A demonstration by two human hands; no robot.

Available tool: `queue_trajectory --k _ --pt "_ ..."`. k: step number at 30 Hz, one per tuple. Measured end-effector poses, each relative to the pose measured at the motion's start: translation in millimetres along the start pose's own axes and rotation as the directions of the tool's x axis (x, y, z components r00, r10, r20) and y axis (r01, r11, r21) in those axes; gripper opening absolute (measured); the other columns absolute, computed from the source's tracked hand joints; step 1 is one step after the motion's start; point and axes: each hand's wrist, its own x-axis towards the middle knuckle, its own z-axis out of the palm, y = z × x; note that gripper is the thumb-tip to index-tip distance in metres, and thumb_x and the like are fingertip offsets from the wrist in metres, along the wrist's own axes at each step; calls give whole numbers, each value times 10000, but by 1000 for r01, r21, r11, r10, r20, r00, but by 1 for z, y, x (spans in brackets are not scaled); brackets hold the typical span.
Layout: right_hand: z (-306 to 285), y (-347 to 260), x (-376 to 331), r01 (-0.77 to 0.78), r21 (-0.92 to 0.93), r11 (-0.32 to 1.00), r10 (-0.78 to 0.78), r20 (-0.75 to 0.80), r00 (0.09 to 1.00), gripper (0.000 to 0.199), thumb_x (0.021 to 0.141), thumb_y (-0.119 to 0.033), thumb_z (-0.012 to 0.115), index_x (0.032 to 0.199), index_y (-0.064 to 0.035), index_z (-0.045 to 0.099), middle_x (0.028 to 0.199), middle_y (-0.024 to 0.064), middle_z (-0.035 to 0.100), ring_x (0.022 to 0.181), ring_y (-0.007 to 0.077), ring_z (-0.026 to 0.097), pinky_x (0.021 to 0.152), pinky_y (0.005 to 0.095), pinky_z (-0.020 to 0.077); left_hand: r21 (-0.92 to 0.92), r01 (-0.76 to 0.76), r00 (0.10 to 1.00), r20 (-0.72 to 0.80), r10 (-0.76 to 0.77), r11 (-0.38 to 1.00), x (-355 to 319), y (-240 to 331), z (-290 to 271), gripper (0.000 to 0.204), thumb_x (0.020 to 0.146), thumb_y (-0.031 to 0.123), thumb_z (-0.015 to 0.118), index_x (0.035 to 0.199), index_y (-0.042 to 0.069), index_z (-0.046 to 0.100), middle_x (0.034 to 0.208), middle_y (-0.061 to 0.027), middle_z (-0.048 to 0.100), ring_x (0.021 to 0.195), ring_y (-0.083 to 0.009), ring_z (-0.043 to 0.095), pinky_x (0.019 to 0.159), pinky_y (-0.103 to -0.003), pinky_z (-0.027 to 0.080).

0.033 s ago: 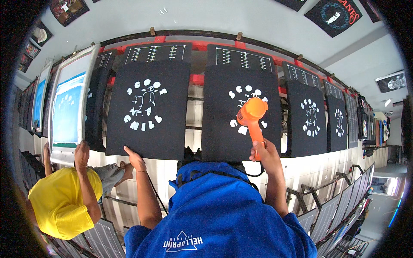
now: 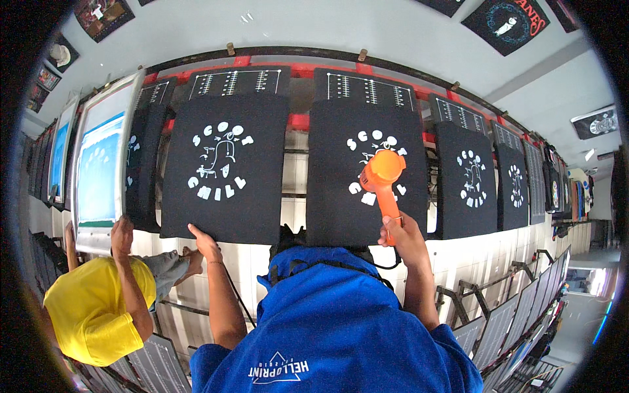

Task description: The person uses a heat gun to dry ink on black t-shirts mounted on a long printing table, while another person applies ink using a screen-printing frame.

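My right hand (image 2: 407, 237) is wrapped round the handle of an orange heat gun (image 2: 382, 171). The gun's head hangs over a black T-shirt (image 2: 327, 216) stretched on a board, covering part of its white print. A second black T-shirt (image 2: 180, 190) lies on the board to the left, its white ring of letters and drawing in full view. At the near edge of that shirt, my left hand (image 2: 207, 245) grips the hem and board edge; the thumb shows on top and the other fingers are mostly hidden.
A co-worker in a yellow shirt (image 2: 98, 308) holds a framed printing screen (image 2: 101, 170) with blue ink at the left. More printed black shirts (image 2: 466, 216) sit on boards along the red rail (image 2: 301, 70). Bare boards (image 2: 511, 324) stand lower right; a black cord (image 2: 237, 295) hangs below my left hand.
The co-worker's screen has shifted slightly left. My hands and the heat gun look almost unmoved.
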Motion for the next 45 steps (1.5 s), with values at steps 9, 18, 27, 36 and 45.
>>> queue_trajectory --k 9,18,27,36,45 --pt "-15 7 -14 -4 105 994 -8 117 993 281 941 -292 549 979 -14 551 733 30 575 604 109 571 557 242 475 -166 66 986 160 -39 984 22 -16 -8 829 913 664 318 1398 -7 365 1393 -133 450 1186 -321 512 1005 -398 415" --pt "-50 28 -16 163 126 979 -117 -313 943 265 941 -265 562 1010 -12 530 756 29 556 607 107 567 536 231 479 -221 177 957 268 -115 959 -10 6 -5 754 933 637 281 1406 57 363 1391 -107 455 1198 -320 499 983 -428 439" --pt "-69 51 -15 129 488 863 -130 -32 991 315 883 -176 628 1140 -34 514 911 35 594 782 116 577 669 279 523 -204 86 978 202 -44 975 -29 0 15 784 868 739 303 1137 53 570 941 -54 608 640 -195 479 540 -322 379" --pt "-62 52 3 83 409 909 -75 -36 997 199 827 -102 634 969 -44 507 726 11 532 562 107 531 524 263 477 334 132 966 169 -197 933 -45 -46 -18 958 772 861 176 942 48 653 514 -79 473 410 -199 409 374 -337 329" --pt "-78 47 21 148 400 905 -163 5 987 217 829 -126 633 983 -28 515 690 25 534 542 115 527 493 259 463 545 69 953 211 -217 836 -101 -105 -96 675 918 567 435 736 -48 645 466 -22 380 377 -158 385 374 -328 341"
